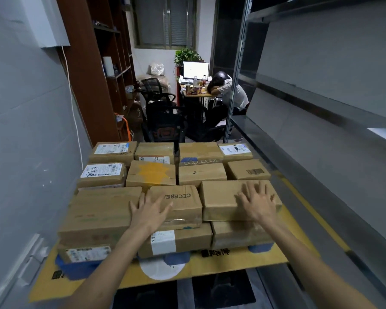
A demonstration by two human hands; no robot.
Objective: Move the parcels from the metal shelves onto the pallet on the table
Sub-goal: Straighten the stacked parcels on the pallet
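Both left hand (pixel 151 210) and right hand (pixel 257 202) pressed stacked parcels (pixel 201 173), fingers (pixel 165 207) spread flat; settling judged underway, next requiring a reach to metal shelves (pixel 321 101).

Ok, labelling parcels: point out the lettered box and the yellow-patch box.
Lettered box (pixel 184 205): head view, top face by the print.
Yellow-patch box (pixel 152 171): head view, middle of the patch.

The blue pallet (pixel 74 269) lies mostly hidden under the parcels (pixel 103 210). The metal shelves (pixel 321 103) run off the right edge.
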